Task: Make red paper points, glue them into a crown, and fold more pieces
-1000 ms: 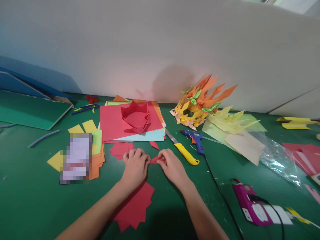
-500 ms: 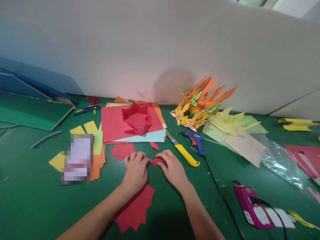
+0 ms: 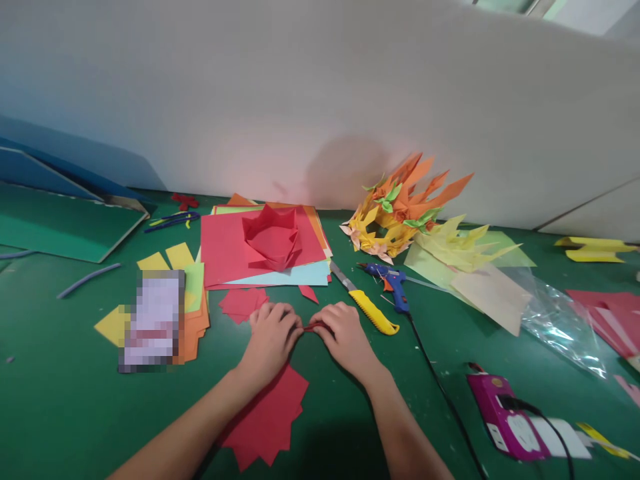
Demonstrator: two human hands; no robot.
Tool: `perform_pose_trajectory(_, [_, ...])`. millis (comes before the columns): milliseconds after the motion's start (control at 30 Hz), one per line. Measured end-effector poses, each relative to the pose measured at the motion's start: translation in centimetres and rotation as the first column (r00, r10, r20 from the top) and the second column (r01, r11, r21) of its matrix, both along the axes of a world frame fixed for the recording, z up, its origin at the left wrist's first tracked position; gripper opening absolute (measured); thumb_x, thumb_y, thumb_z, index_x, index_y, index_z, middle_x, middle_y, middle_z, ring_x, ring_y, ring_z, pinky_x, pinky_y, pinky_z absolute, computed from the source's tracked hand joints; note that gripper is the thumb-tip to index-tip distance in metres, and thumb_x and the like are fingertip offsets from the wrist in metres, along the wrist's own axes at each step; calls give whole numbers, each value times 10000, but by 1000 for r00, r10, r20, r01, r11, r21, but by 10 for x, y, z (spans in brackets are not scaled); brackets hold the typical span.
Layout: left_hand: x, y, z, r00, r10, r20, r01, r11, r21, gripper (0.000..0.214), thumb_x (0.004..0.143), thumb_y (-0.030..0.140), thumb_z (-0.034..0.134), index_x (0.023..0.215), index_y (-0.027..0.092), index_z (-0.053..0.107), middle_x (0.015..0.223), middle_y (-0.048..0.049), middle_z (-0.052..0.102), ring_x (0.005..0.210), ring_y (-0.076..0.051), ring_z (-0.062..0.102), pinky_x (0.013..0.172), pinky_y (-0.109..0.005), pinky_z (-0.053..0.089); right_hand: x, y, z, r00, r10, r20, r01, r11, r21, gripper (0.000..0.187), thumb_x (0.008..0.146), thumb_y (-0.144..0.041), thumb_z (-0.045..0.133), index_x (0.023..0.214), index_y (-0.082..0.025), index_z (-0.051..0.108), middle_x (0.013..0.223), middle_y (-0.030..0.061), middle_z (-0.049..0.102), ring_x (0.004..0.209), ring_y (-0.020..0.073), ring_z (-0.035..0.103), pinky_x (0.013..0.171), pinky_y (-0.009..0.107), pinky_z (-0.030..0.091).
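Between my left hand (image 3: 274,335) and my right hand (image 3: 345,337) is a small folded piece of red paper (image 3: 314,326), pinched at both ends and seen nearly edge-on. Both hands are closed on it. Several red paper squares (image 3: 265,420) lie fanned on the table under my left forearm. Beyond my left hand is a smaller pile of red paper pieces (image 3: 242,304). A small folded red diamond (image 3: 309,294) lies just beyond the gap between my hands. Farther back, a red folded paper crown (image 3: 271,239) sits on a stack of coloured sheets (image 3: 220,247).
A yellow box cutter (image 3: 375,312) with its blade out and a blue glue gun (image 3: 396,287) lie right of my hands. The gun's black cord runs toward a purple power strip (image 3: 505,417). An orange-yellow paper crown (image 3: 400,213) stands behind; a blurred phone (image 3: 155,320) lies left.
The red paper between my fingers has turned from showing its face to a thin edge. My hands stay in nearly the same place.
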State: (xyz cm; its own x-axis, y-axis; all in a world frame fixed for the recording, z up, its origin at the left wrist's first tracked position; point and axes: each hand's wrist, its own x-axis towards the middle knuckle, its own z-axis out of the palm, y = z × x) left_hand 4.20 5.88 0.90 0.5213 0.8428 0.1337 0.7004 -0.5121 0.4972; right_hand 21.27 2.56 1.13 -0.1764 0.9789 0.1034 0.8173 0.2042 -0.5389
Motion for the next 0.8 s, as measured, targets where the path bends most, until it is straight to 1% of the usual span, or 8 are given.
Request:
perform_pose_trajectory(67, [1, 2, 1, 991, -26, 132, 37, 996, -81, 137, 864, 176, 498, 769, 190, 596, 882, -49, 644, 853, -221, 520, 760, -371, 370, 0, -1, -1, 1000, 1, -18, -1, 1000, 15, 121, 894, -173, 519, 840, -204, 624, 841, 30, 644, 834, 199, 514, 733, 338, 329])
perform_pose_trajectory(133, [2, 3, 3, 960, 4, 279, 52, 980, -193, 143, 860, 200, 473, 764, 191, 578, 805, -34, 639, 790, -197, 539, 742, -344, 407, -1, -2, -3, 997, -23, -67, 25, 999, 32, 133, 898, -185, 497, 838, -195, 616, 847, 41, 641, 837, 199, 521, 740, 336, 340])
perform_pose_trajectory(200, [3, 5, 4, 906, 115, 409, 30, 943, -331, 125, 838, 259, 488, 766, 194, 568, 749, -18, 621, 729, -177, 551, 696, -313, 434, -3, -3, -5, 988, -59, -143, 66, 997, 44, 141, 895, -201, 482, 828, -191, 606, 829, 44, 637, 823, 199, 530, 744, 333, 361])
perform_pose_trajectory(300, [6, 8, 5, 789, 290, 541, 46, 851, -523, 183, 734, 363, 600, 796, 193, 571, 710, 4, 604, 657, -151, 556, 633, -273, 451, -7, -3, -9, 950, -114, -290, 134, 990, 48, 152, 881, -229, 468, 806, -191, 595, 787, 45, 631, 772, 193, 544, 723, 319, 403])
perform_pose_trajectory(433, [11, 8, 6, 714, 410, 567, 74, 762, -644, 264, 630, 401, 680, 750, 178, 604, 587, 34, 550, 535, -113, 493, 520, -225, 401, -9, -3, -12, 893, -172, -416, 199, 980, 23, 152, 854, -257, 466, 805, -189, 594, 743, 40, 622, 706, 179, 550, 646, 284, 431])
perform_pose_trajectory(533, [13, 7, 7, 670, 481, 566, 45, 734, -677, 272, 613, 420, 690, 697, 175, 608, 586, 23, 567, 534, -111, 500, 507, -220, 399, -9, -2, -13, 890, -186, -417, 210, 978, 12, 156, 840, -272, 476, 781, -192, 597, 699, 25, 609, 651, 164, 535, 596, 267, 420])
perform_pose_trajectory(667, [13, 7, 6, 646, 514, 564, 89, 683, -724, 312, 578, 448, 722, 682, 176, 611, 575, 18, 590, 543, -123, 540, 513, -229, 439, -10, 0, -14, 885, -187, -427, 217, 976, 22, 149, 815, -261, 485, 733, -194, 590, 668, 16, 604, 617, 152, 520, 577, 258, 414])
perform_pose_trajectory(800, [8, 8, 3, 597, 539, 595, 133, 664, -736, 323, 548, 433, 766, 627, 172, 593, 576, 14, 613, 536, -120, 557, 527, -242, 472, -12, -1, -13, 888, -171, -427, 213, 976, 52, 134, 786, -242, 491, 693, -204, 579, 642, 13, 600, 612, 157, 521, 593, 268, 424])
